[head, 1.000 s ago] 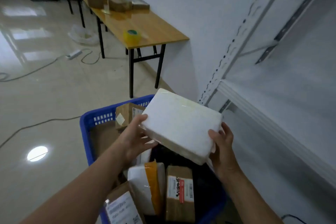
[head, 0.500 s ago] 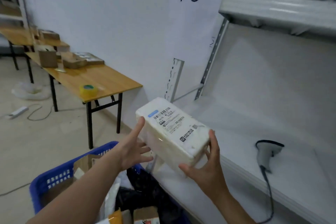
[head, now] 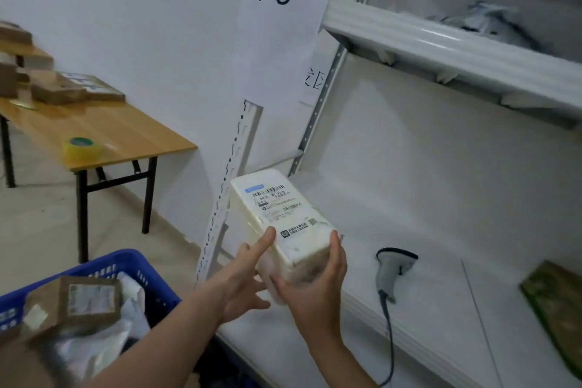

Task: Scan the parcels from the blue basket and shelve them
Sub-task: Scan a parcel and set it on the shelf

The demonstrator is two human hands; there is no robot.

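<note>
table: wooden-topped table with black metal legs stood far left against the wall, carrying brown cartons and a yellow roll of packing tape; not part of this step, likely a packing spot.
basket: blue plastic slotted basket sat near left, loaded with a brown cardboard parcel and white poly bags; kept just beside the shelf so the reach was short.
left hand: left hand was half open, thumb and fingers spread, pressing the left side of the parcel; a steadying support rather than a full grip.
parcel: white rectangular foam-like parcel with a printed shipping label was in the air between basket and shelf, label face up and tilted toward the camera, probably so the barcode could be read.
right hand: right hand was wrapped around the near end of the parcel, thumb on the right side, taking most of the weight.
scanner: grey handheld barcode scanner with a black head and cable lay on the shelf right of the parcel, untouched; scan judged not yet done.
shelf: white metal shelf board under the "4-3" sign was mostly bare, with a green flat packet at far right.
</note>
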